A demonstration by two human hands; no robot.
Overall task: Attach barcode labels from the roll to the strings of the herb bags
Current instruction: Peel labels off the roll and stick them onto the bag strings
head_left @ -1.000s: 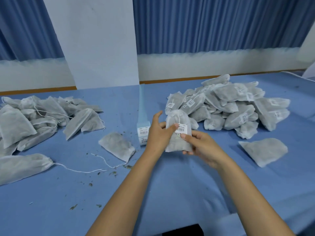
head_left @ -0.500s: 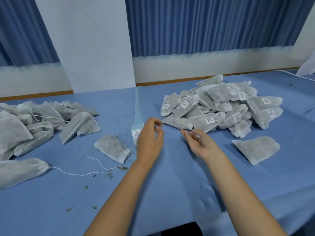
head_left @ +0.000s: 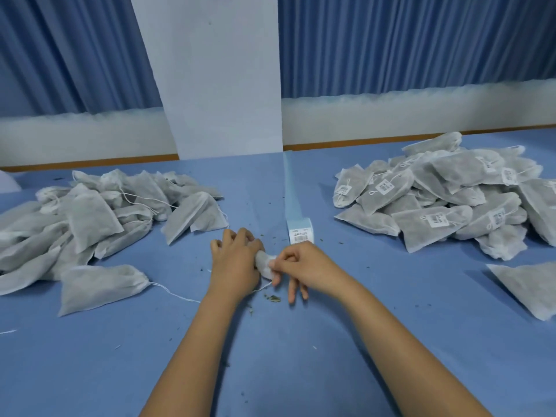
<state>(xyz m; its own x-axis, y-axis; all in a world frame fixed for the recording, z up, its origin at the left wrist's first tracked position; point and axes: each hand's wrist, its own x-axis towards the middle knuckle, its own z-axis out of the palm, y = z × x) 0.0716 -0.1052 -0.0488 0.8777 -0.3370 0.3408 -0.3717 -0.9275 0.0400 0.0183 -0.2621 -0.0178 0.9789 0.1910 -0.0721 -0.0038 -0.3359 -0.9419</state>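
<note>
At a desk [head_left: 301, 371] draped in blue cloth, a person works a small white herb bag [head_left: 265, 264] between both bare hands near the middle of the surface. The left hand [head_left: 236, 263] lies over the bag with its fingers [head_left: 237, 237] curled down around it, gripping it and hiding most of it. The right hand [head_left: 304, 266] pinches the bag's exposed end between thumb and forefinger, its other fingers pointing down toward the cloth. A thin white string [head_left: 264, 286] trails out beneath the two hands, beside a scatter of dried herb crumbs [head_left: 272, 298]. Just beyond the right hand, the label strip [head_left: 292, 188] runs away along the desk, its near end showing a printed barcode label [head_left: 301, 233]. To the left sits a heap of unlabelled bags [head_left: 90, 212] with loose strings, and one more bag [head_left: 99, 285] lies apart in front of it, its cord stretched toward the centre. To the right, a pile of labelled bags [head_left: 451, 200] shows white barcode tags, with a single bag [head_left: 529, 284] lying flat near the desk's right edge. Blue curtains [head_left: 421, 40] and a white pillar [head_left: 222, 79] stand behind.
</note>
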